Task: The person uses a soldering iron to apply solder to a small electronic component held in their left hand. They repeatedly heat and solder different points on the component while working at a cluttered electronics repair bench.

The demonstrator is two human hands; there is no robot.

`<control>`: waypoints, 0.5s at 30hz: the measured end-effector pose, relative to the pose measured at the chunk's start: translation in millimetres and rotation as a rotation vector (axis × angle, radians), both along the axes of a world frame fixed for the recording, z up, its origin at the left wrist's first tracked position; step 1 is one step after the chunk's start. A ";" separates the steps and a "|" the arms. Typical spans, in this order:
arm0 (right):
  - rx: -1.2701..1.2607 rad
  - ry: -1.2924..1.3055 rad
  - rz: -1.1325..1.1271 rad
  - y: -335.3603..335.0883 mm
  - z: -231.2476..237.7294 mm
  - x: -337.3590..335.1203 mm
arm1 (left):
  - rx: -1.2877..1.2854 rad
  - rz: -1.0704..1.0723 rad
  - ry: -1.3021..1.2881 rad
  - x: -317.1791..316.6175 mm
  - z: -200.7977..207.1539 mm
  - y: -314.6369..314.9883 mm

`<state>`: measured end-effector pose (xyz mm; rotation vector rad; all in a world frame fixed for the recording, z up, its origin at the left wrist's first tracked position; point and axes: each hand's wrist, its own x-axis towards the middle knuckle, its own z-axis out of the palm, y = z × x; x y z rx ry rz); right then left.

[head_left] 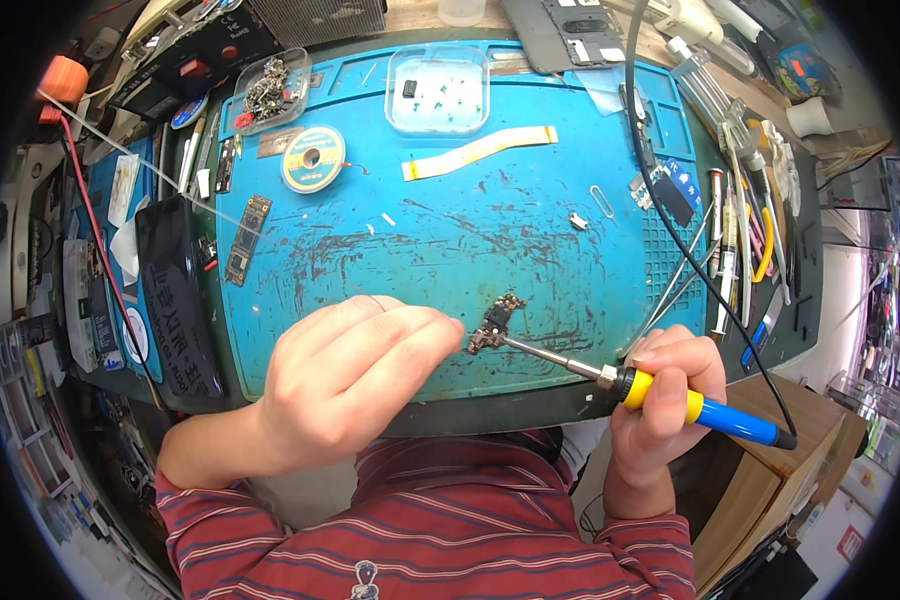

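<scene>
My right hand (670, 395) grips a soldering iron (740, 422) with a yellow and blue handle. Its metal tip points left and meets a small dark circuit board (494, 322) with tiny components, near the front of the blue mat. My left hand (355, 365) is closed in a pinch just left of that board. What lies between its fingertips is hidden; a thin dark line shows above the knuckles. Whether the left fingers touch the board I cannot tell.
The blue work mat (350, 260) bears a solder spool (313, 159), a clear box of metal bits (272, 90), a clear tray (437, 90), a yellow-white ribbon cable (480, 152) and a long board (247, 240). The iron's black cord (710, 285) arcs over the right side, near tweezers (678, 285).
</scene>
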<state>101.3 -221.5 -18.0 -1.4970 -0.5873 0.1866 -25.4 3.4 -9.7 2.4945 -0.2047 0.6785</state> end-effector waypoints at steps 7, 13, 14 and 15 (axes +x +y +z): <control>-0.034 -0.023 0.027 -1.7 0.1 1.4 | 0.091 0.018 0.009 0.8 0.2 -3.5; -0.062 -0.050 0.029 -2.0 -1.1 1.9 | 0.118 0.012 -0.006 0.6 -0.6 -3.4; -0.070 -0.051 0.033 -2.4 -0.5 2.4 | 0.120 0.011 -0.011 0.5 -0.8 -3.6; -0.079 -0.052 0.037 -2.6 0.0 2.6 | 0.127 0.012 -0.013 0.4 -0.9 -3.8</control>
